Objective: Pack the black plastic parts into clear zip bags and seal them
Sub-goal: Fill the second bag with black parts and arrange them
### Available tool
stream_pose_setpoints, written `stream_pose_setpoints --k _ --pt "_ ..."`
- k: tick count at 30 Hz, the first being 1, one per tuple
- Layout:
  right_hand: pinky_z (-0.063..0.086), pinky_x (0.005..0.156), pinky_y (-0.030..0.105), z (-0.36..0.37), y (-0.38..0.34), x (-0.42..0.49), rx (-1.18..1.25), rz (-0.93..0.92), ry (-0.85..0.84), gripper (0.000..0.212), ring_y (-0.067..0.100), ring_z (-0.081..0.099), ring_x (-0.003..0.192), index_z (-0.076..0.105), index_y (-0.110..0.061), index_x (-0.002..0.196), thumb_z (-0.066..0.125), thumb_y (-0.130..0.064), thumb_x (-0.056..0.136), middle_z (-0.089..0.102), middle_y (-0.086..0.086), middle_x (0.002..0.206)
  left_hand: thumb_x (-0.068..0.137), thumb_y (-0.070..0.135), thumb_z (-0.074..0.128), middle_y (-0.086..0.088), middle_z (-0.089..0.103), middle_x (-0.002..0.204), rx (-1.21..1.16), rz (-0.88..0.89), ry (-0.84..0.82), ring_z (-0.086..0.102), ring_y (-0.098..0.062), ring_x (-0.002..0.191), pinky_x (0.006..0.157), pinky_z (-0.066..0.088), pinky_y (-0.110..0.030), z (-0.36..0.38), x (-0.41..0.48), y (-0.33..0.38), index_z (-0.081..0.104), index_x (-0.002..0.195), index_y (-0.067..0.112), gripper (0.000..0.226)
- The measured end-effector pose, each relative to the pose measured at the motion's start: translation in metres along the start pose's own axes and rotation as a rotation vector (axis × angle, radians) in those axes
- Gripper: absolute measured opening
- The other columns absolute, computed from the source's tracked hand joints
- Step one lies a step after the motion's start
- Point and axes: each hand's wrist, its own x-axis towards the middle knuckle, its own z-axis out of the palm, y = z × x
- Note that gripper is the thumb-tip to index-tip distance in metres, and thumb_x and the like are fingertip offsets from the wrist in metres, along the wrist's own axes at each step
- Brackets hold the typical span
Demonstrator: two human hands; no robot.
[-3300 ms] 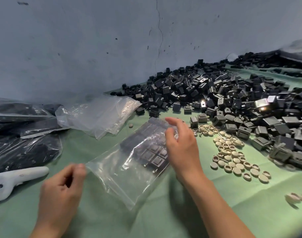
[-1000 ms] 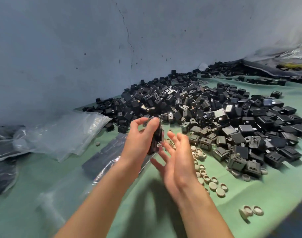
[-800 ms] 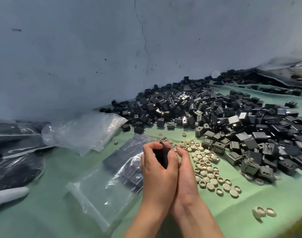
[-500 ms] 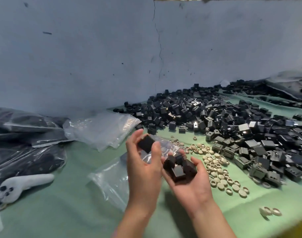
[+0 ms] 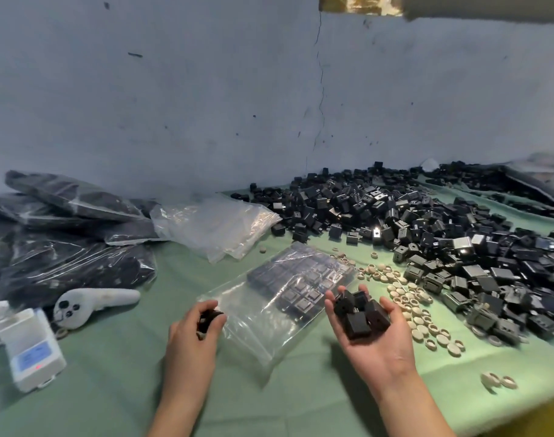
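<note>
**A:** Left hand [image 5: 192, 334] is low over the green bench [image 5: 111, 389]. Its grip pinches one black part [image 5: 210, 317] between thumb and curled fingers, right at the near-left corner of the clear zip bag [image 5: 269, 326].

**B:** And the right hand [image 5: 378, 340] is palm up, grip cupped loosely round a handful of black parts [image 5: 359, 313], just beside the bag's right edge.

**A:** The bag lies flat between the two hands. Rows of parts fill its far end and the near end is see-through. I can't tell whether its mouth is sealed.

**B:** Off to the right, the big pile of black parts [image 5: 427, 228] sprawls towards the wall [image 5: 174, 105], with beige caps [image 5: 405, 298] scattered between the pile and the bag.

**A:** On the left there are packed bags [image 5: 67, 250] in a heap, with empty bags [image 5: 218, 228] next to them. Nearer us sit a white controller [image 5: 92, 302] and a white box [image 5: 29, 345].
</note>
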Motion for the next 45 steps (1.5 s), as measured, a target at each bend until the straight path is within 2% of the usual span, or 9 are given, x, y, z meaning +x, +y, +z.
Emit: stream_pose_setpoints --k 4,8,13,18,23,32,37,42,45 --pt "0.057 0.082 0.061 0.001 0.002 -0.001 -0.021 -0.003 0.020 0.030 0.050 0.065 0.108 0.067 -0.017 0.116 0.052 -0.032 0.094 0.067 0.026 0.120 0.090 0.010 0.069 0.013 0.063 0.112 -0.212 0.038 -0.053 0.068 -0.006 0.096 0.083 0.048 -0.008 -0.002 -0.002 0.000 0.068 0.101 0.034 0.027" --pt "0.056 0.084 0.060 0.001 -0.002 0.005 -0.052 -0.016 0.021 0.028 0.049 0.065 0.109 0.065 -0.018 0.114 0.053 -0.032 0.093 0.067 0.024 0.123 0.095 0.009 0.061 0.010 0.066 0.108 -0.213 0.039 -0.098 0.070 -0.007 0.096 0.089 0.053 -0.025 0.001 -0.005 0.001 0.070 0.099 0.030 0.024" --pt "0.055 0.087 0.060 0.004 -0.007 0.018 -0.085 -0.028 0.010 0.034 0.048 0.064 0.112 0.064 -0.018 0.122 0.053 -0.032 0.094 0.065 0.024 0.127 0.090 0.017 0.068 0.018 0.048 0.119 -0.046 0.065 -0.150 0.058 0.009 0.104 0.081 0.044 -0.018 -0.001 -0.005 0.000 0.053 0.108 0.046 0.036" --pt "0.056 0.085 0.060 0.009 -0.013 0.031 -0.085 -0.031 -0.015 0.030 0.048 0.064 0.112 0.067 -0.018 0.115 0.052 -0.033 0.094 0.064 0.025 0.128 0.082 0.020 0.077 0.007 0.052 0.113 0.209 0.137 -0.190 0.052 -0.017 0.110 0.087 0.033 -0.022 -0.004 -0.004 -0.004 0.048 0.108 0.025 0.039" --pt "0.058 0.082 0.056 0.018 -0.016 0.046 -0.108 -0.023 -0.044 0.031 0.047 0.064 0.111 0.066 -0.018 0.119 0.053 -0.033 0.095 0.064 0.023 0.129 0.075 0.045 0.068 0.011 0.059 0.100 0.247 0.219 -0.032 0.058 -0.023 0.091 0.080 0.051 -0.042 -0.018 -0.015 -0.007 0.049 0.092 0.034 0.028" --pt "0.055 0.090 0.059 0.028 -0.006 0.065 -0.146 0.005 -0.061 0.033 0.047 0.064 0.113 0.064 -0.017 0.122 0.051 -0.033 0.097 0.064 0.024 0.129 0.073 0.036 0.080 0.017 0.059 0.090 0.283 0.057 -0.073 0.055 -0.017 0.092 0.078 0.039 -0.033 -0.010 -0.003 -0.005 0.054 0.085 0.040 0.029" --pt "0.055 0.090 0.058 0.030 -0.002 0.065 -0.145 0.002 -0.080 0.035 0.045 0.065 0.112 0.063 -0.018 0.125 0.053 -0.033 0.095 0.063 0.023 0.130 0.084 0.038 0.069 0.015 0.065 0.112 0.495 0.323 -0.193 0.060 -0.019 0.106 0.088 0.043 -0.036 -0.006 -0.002 -0.005 0.070 0.094 0.030 0.013" --pt "0.055 0.090 0.059 0.031 0.001 0.064 -0.143 0.003 -0.080 0.034 0.045 0.065 0.113 0.063 -0.018 0.125 0.053 -0.033 0.095 0.063 0.023 0.131 0.080 0.039 0.049 0.004 0.069 0.108 0.434 0.452 -0.186 0.053 -0.009 0.099 0.081 0.037 -0.024 -0.016 -0.013 -0.005 0.074 0.099 0.026 0.034" --pt "0.056 0.088 0.058 0.031 0.001 0.065 -0.141 -0.005 -0.075 0.033 0.045 0.065 0.112 0.064 -0.018 0.123 0.052 -0.033 0.096 0.063 0.023 0.130 0.086 0.041 0.046 -0.001 0.059 0.133 0.455 0.540 -0.370 0.055 -0.012 0.118 0.096 0.040 -0.026 -0.015 -0.012 -0.007 0.070 0.116 0.034 0.039"
